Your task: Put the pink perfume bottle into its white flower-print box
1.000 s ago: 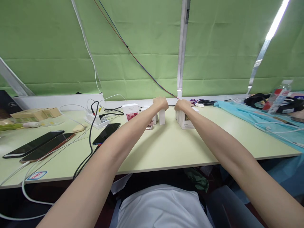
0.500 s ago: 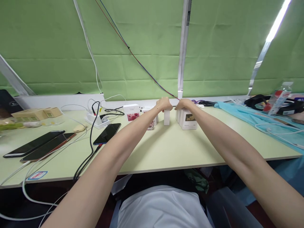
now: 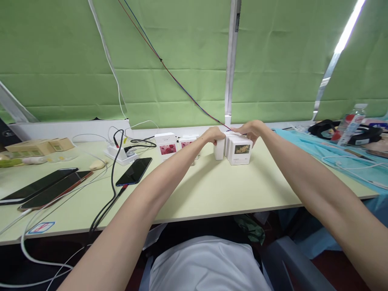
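Note:
My left hand (image 3: 216,134) is closed over the top of a narrow white box (image 3: 219,151), which stands upright on the table. Just right of it is a row of white boxes (image 3: 241,157); the front one bears a dark picture with pale yellow flowers. My right hand (image 3: 252,128) wraps round the top and right rear of that row, its fingers partly hidden behind the boxes. Left of my left hand stand white boxes with pink pictures, one in plain view (image 3: 167,148) and another (image 3: 186,142) partly covered by my left forearm.
A phone (image 3: 134,171) and a white power strip (image 3: 121,156) with black cables lie on the left. Farther left are two dark phones (image 3: 54,190) and yellowish cartons (image 3: 39,147). Blue sheeting (image 3: 321,149) and a clear bottle (image 3: 351,124) are at the right.
My left hand has brought the narrow box right, up close to the row. My right hand has shifted from the row's left side to its right rear. The view has turned slightly right.

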Available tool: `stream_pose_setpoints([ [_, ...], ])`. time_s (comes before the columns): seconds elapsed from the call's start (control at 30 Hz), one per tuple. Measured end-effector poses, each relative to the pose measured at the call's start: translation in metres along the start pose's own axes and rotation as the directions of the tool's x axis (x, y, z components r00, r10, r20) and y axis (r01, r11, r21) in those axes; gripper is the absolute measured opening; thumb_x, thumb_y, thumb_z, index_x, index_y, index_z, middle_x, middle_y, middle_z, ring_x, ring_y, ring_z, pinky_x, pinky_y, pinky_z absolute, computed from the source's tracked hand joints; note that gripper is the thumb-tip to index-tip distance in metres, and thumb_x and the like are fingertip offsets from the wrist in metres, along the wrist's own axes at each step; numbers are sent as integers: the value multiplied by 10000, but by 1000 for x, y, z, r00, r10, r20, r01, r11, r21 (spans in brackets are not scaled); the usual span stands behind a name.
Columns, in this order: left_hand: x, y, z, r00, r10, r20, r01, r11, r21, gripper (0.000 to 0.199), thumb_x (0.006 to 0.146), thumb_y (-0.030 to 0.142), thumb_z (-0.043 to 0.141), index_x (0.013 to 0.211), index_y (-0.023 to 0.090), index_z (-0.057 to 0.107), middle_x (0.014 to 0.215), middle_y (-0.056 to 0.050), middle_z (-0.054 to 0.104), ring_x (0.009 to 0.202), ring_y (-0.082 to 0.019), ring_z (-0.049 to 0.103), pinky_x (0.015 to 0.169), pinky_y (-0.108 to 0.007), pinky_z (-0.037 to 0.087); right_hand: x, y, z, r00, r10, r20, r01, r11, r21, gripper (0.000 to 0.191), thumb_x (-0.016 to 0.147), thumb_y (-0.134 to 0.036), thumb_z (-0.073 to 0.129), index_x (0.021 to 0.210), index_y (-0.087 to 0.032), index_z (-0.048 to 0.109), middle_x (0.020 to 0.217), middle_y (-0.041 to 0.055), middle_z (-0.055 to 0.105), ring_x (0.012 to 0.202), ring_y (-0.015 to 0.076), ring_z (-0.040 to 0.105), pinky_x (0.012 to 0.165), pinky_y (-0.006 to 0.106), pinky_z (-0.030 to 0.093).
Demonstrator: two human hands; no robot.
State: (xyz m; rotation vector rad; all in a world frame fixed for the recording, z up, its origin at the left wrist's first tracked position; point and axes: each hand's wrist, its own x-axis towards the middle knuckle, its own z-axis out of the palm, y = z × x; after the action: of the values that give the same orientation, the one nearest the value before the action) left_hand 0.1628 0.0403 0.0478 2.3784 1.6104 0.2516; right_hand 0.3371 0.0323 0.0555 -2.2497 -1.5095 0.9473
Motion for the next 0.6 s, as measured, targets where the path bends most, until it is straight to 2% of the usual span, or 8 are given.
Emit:
stream_pose_setpoints([
  [0.07, -1, 2, 0, 999, -18, 48, 17, 1000, 25, 326, 831, 286, 583, 1029, 54, 699, 749, -158, 766, 687, -219, 704, 640, -272, 529, 0, 7, 0, 993, -2, 120, -10, 995, 96, 668, 906, -711, 542, 1162, -102, 644, 1161, 199, 708, 1087, 275, 696, 933, 406, 571],
  [0.13, -3, 4, 0, 997, -17, 76, 12, 998, 59, 397, 885, 321, 527, 1121, 34, 667, 775, -171, 773, 710, -221, 708, 648, -272, 518, 1, 11, 2, 983, -25, 180, -1, 990, 144, 621, 930, -690, 522, 1104, -109, 654, 1120, 183, 722, 1075, 260, 697, 899, 373, 587],
  [0.23, -6, 6, -1, 993, -7, 121, -4, 995, 96, 496, 939, 328, 456, 1292, -3, 566, 850, -204, 777, 733, -221, 713, 627, -263, 489, 2, 12, 6, 987, -25, 159, 0, 988, 155, 582, 908, -693, 554, 1038, -136, 664, 1036, 155, 744, 1044, 270, 706, 849, 383, 619],
  [0.33, -7, 5, -3, 987, 13, 158, -26, 997, 79, 541, 940, 296, 441, 1408, 27, 466, 960, -221, 774, 739, -219, 723, 593, -257, 466, 2, 9, 11, 994, -30, 109, 11, 984, 175, 539, 887, -673, 601, 1027, -157, 673, 966, 133, 755, 999, 284, 720, 810, 421, 641],
  [0.47, -7, 2, -2, 988, 69, 139, -82, 992, 91, 481, 919, 259, 466, 1361, 86, 539, 1010, -190, 767, 825, -235, 731, 625, -269, 480, 3, 6, 18, 994, -46, 100, 23, 974, 224, 523, 939, -651, 533, 1056, -162, 675, 926, 124, 758, 948, 283, 732, 782, 453, 647],
  [0.6, -7, 1, 0, 995, 89, 53, -96, 985, 146, 469, 985, 400, 395, 1282, 117, 622, 990, -166, 761, 861, -252, 721, 674, -292, 493, 7, 4, 22, 993, -41, 108, 21, 984, 176, 578, 961, -674, 457, 1087, -155, 677, 949, 134, 757, 955, 284, 732, 812, 451, 636],
])
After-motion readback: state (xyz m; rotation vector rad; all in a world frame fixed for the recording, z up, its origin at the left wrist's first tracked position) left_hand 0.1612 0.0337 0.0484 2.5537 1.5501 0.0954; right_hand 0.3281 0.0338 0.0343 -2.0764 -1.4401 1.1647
